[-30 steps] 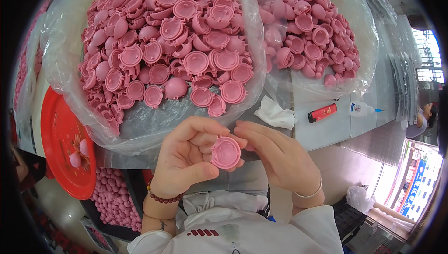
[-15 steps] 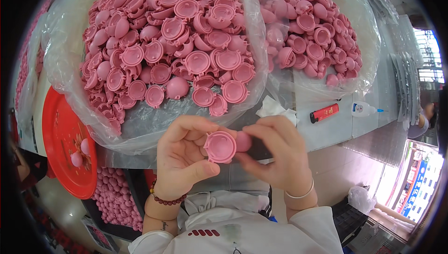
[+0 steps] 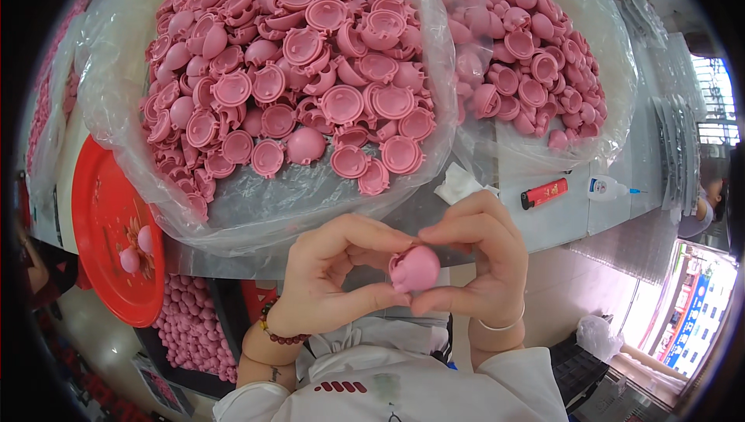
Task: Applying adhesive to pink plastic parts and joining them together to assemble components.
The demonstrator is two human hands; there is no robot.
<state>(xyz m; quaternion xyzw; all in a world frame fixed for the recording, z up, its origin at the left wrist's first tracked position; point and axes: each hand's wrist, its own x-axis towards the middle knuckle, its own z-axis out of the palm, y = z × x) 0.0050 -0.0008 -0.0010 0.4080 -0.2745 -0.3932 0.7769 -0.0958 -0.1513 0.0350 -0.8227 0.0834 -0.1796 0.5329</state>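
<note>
In front of my body I hold a pink plastic ball (image 3: 419, 268) that seems to be made of two half shells. Its rounded side faces right, and small tabs show along its left edge. My left hand (image 3: 330, 278) is closed on its left side, thumb below and fingertips above. From the right, my right hand (image 3: 493, 271) grips it with curved fingers and thumb. Beyond my hands, a large heap of pink half shells (image 3: 341, 104) lies in a clear plastic bag (image 3: 256, 224).
A second bag of pink shells (image 3: 532, 91) lies farther right. A red lighter (image 3: 544, 194) and a small needle-tipped bottle (image 3: 611, 188) lie near a crumpled tissue (image 3: 459, 184). At left is a red tray (image 3: 101, 236) with two pink balls, above a dark crate of pink balls (image 3: 194, 329).
The two pink pieces, held side by side before, are now together as one ball. Both hands have shifted slightly right and down, and the hollow side no longer faces up.
</note>
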